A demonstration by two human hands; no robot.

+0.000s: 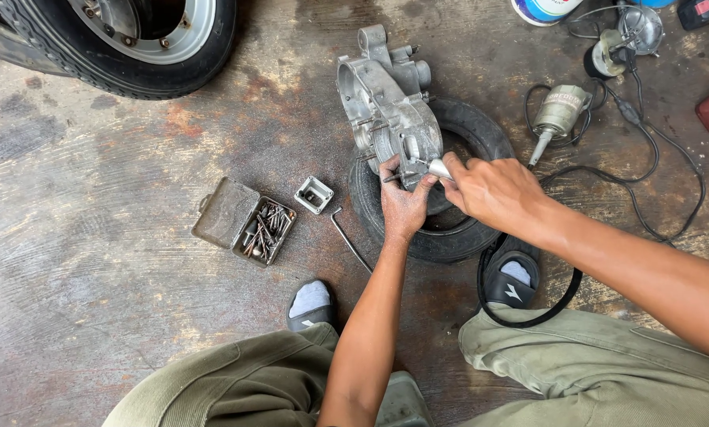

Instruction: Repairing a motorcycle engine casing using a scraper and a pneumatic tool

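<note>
Stained concrete floor [133,261] carries a small tyre [457,237] bearing an engine casing [386,107]; left hand [403,207] grips its lower edge, right hand [493,191] clamps a metal tool [440,168] against it.

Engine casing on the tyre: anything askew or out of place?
The engine casing sits tilted on a small tyre, steadied by the left hand. A bent rod lies loose on the floor.
</note>
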